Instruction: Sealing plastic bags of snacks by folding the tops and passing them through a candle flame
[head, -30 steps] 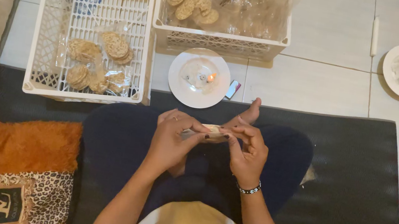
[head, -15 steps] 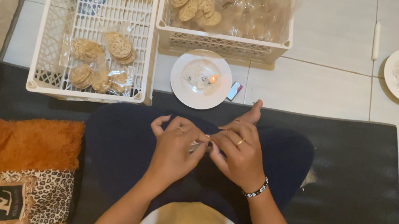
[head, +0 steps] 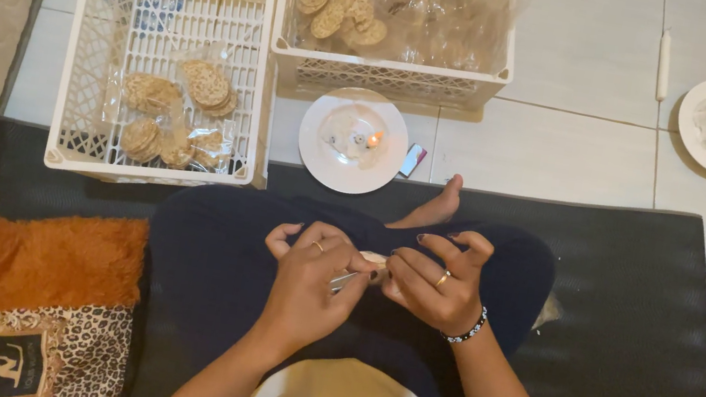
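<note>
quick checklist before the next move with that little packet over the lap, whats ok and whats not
1. Both hands on the small clear packet: ok, left hand and right hand pinch it between them.
2. Packet contents: cannot tell, fingers cover most of it.
3. Candle flame lit on the white plate: ok, burning just ahead of the knees.
4. Packet clear of the flame: ok, held well back over the lap.
5. Room in the left crate: ok, only a few filled cracker bags lie in it.
</note>
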